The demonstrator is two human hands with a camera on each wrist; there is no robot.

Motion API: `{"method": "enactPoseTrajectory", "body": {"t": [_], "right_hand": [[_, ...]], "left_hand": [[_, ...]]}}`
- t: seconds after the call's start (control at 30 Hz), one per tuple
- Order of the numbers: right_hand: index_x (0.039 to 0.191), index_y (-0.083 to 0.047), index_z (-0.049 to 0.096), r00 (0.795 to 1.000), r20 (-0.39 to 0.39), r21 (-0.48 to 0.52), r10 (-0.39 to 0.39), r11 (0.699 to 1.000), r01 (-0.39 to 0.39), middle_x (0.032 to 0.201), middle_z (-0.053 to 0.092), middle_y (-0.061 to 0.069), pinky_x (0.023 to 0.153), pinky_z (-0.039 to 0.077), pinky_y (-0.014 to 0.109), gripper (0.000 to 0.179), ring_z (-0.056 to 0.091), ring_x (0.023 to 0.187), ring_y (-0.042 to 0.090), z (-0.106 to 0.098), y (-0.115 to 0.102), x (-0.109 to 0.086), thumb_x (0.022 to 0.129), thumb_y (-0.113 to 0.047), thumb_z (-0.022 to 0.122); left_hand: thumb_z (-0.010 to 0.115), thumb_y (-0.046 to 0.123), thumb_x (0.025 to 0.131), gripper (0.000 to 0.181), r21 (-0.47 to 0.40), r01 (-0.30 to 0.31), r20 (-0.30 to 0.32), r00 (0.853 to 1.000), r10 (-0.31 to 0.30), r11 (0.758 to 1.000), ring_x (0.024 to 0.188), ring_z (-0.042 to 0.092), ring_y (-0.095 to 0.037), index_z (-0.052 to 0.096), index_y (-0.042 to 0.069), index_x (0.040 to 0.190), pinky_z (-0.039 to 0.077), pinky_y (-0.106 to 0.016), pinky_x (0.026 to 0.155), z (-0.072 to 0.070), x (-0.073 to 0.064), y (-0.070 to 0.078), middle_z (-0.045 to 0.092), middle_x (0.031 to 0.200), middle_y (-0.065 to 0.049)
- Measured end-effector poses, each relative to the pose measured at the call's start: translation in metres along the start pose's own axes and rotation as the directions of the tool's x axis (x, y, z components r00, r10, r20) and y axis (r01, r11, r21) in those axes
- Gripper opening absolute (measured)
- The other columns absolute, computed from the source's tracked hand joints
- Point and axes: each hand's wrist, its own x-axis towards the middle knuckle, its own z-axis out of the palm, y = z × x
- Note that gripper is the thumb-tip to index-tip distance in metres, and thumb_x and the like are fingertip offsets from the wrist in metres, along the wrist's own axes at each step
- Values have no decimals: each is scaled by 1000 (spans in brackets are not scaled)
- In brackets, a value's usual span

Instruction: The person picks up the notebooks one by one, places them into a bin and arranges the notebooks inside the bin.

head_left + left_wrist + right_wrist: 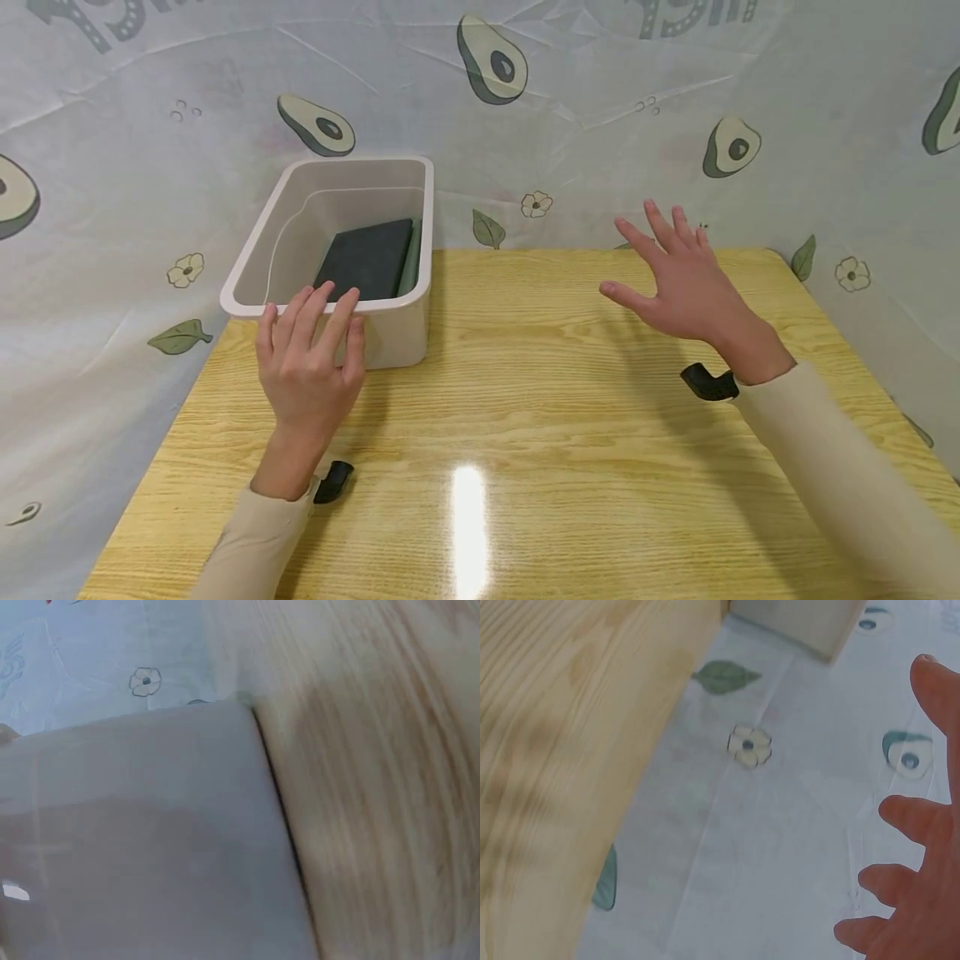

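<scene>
A pale plastic bin stands on the table's back left. Inside it a dark flat rectangular thing leans beside a green flat one. My left hand is at the bin's near side, its slightly bent fingertips right at the rim and the thumb beside the index finger. The left wrist view is largely filled by the bin's wall, and that hand is out of sight there. Over the table's right side, my right hand hovers with fingers spread and nothing in it.
The wooden table carries the bin and reflects a bright light near its front. Behind and beside it hangs a pale sheet printed with avocados, leaves and flowers. A black band piece sits at the right wrist, another at the left.
</scene>
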Motion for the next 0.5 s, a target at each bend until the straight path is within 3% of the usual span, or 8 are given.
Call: {"method": "enactPoseTrajectory", "body": {"t": [0.23,0.5], "right_hand": [[172,-29,14,1000,-9,8,17,1000,-17,181,-9,10,125,-4,76,88,-12,164,51,0,7,-6,102,-64,55],[172,-30,16,1000,-25,-6,-9,1000,8,181,-8,9,125,-2,77,87,-10,164,51,-3,-6,-5,102,-63,56]], "left_hand": [[63,28,100,34,1,-31,136,990,30,1000,124,67,-41,76,14,128,40,-64,113,-14,9,-3,75,131,-17],[49,56,104,59,28,-20,327,945,10,999,135,59,-47,69,13,140,34,-73,116,-29,28,-7,65,145,-24]]}}
